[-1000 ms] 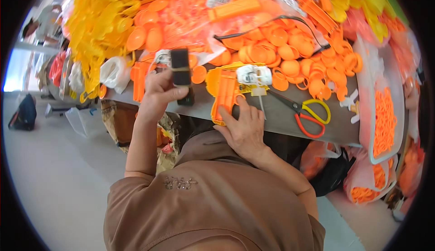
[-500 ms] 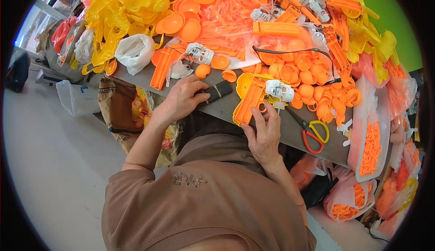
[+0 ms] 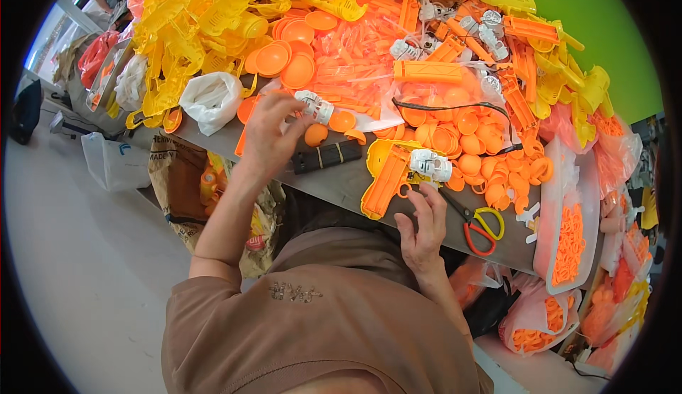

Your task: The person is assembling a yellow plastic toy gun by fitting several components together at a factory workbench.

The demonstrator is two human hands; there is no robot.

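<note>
My left hand (image 3: pixel 272 132) is raised over an orange trough-shaped part (image 3: pixel 240 142), most of which it hides. Its bent fingers and thumb look apart, beside a white gearbox-like unit (image 3: pixel 315 107); any contact there is unclear. A black bar with two pale bands (image 3: pixel 327 157) lies just below that hand. My right hand (image 3: pixel 422 232) has its fingers spread and empty at the table's near edge. Close above its fingertips sits a yellow shell (image 3: pixel 379 156) carrying an orange trough part (image 3: pixel 388 183), with another white unit (image 3: pixel 431 165) and a small orange ring (image 3: pixel 403 190) beside it.
Scissors with red and yellow handles (image 3: pixel 483 232) lie right of my right hand. Behind are heaps of yellow shells (image 3: pixel 206 24), orange cups (image 3: pixel 455 138) and a white bag (image 3: pixel 211 103). A clear bin (image 3: pixel 543 252) of orange pieces stands at the right.
My left hand has left the black bar and risen away from me to the white unit and orange trough part. My right hand has drawn back slightly from the orange part and ring.
</note>
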